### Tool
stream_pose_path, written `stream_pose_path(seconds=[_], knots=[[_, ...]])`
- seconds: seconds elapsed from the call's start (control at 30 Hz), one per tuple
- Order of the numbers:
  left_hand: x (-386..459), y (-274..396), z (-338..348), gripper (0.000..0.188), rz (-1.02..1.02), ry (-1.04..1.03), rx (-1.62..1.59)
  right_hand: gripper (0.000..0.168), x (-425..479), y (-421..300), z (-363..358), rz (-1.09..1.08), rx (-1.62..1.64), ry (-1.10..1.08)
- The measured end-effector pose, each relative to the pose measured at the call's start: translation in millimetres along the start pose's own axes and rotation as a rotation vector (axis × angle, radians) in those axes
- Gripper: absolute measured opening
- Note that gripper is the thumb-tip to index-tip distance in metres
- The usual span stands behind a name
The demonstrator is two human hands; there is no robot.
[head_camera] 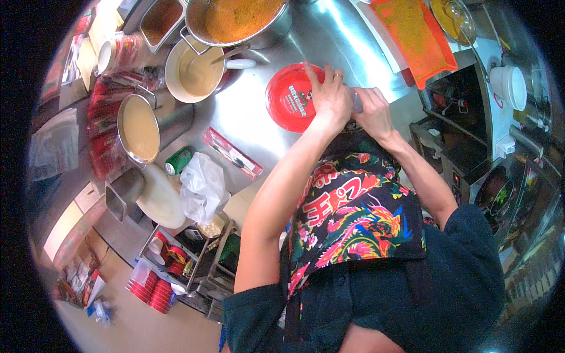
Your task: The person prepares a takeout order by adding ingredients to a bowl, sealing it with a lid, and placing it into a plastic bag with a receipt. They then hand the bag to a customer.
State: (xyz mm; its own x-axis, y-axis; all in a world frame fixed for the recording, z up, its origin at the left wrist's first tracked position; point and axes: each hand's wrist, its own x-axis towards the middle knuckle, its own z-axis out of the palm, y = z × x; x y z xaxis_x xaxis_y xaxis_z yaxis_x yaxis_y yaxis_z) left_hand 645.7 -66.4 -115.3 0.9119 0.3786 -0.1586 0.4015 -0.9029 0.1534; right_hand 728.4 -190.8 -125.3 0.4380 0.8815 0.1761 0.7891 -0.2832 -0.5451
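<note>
A round red container point(289, 101), printed with writing and a small picture, lies on the steel counter; a glossy, clear covering seems to lie over it. My left hand point(330, 98), with a ring on one finger, rests over its right side, fingers spread and one pointing away from me. Close beside it, my right hand point(374, 110) has its fingers curled on a translucent greyish item point(356, 102). Most of that item is hidden between the hands, so its kind is unclear. Whether the left hand also grips it cannot be seen.
Beyond stand a large pot of orange-brown liquid point(242, 22) and a white-handled saucepan point(194, 75). Left are a tall pot point(140, 128), a green can point(178, 161), a plastic bag point(203, 187) and packaged cutlery point(234, 152). An orange tray point(417, 39) sits at right.
</note>
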Motion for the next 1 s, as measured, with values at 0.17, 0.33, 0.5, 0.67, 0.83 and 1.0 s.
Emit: stream_pose_path(seconds=[0.17,0.33,0.5,0.67,0.83,1.0], knots=[[-0.1,9.5,-1.0,0.027,-0.033,0.001,-0.051,0.05,-12.5,5.7,3.0,0.012,0.004,0.026],[1.8,4.5,9.1,0.023,0.032,0.021,0.025,0.053,-15.2,0.2,-7.5,-0.029,0.043,0.073],[3.4,8.8,-11.8,0.027,0.073,-0.061,0.06,0.059,-21.6,8.1,-10.3,-0.06,0.077,0.101],[2.6,3.6,8.5,0.024,0.118,0.029,0.016,0.056,-29.3,12.1,-25.4,-0.162,0.122,0.12],[1.5,2.2,3.4,0.023,0.174,0.019,0.002,0.062,-34.6,9.8,-39.9,-0.006,0.169,0.164],[-6.8,11.7,-13.0,0.027,0.17,-0.139,0.128,0.049,-33.0,29.2,-13.9,0.581,0.64,0.379]])
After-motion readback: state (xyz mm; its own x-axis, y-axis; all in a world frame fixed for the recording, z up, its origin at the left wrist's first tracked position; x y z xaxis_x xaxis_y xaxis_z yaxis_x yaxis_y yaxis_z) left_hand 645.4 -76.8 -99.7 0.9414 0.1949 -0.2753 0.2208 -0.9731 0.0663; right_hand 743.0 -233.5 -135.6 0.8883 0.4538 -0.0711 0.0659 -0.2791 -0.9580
